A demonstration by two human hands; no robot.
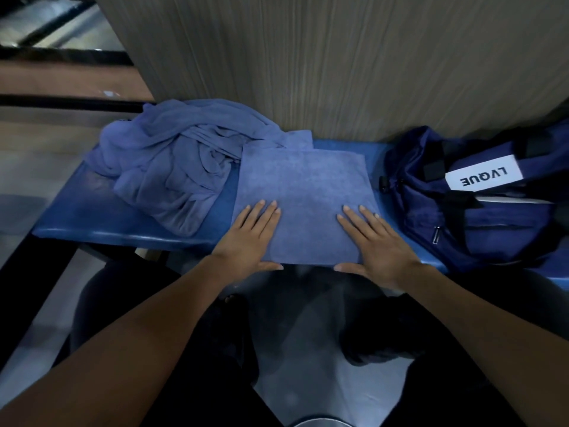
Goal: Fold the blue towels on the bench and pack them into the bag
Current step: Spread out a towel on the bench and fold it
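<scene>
both bare forearms reach forward from the bottom corners, converging toward twelve o'clock. the left hand (251, 238) lies flat, palm down, fingers straight and close together pointing to about one o'clock, thumb stretched out toward three o'clock. the right hand (377, 245) mirrors it, flat and palm down, fingers pointing to about eleven o'clock, thumb extended toward nine o'clock.
</scene>
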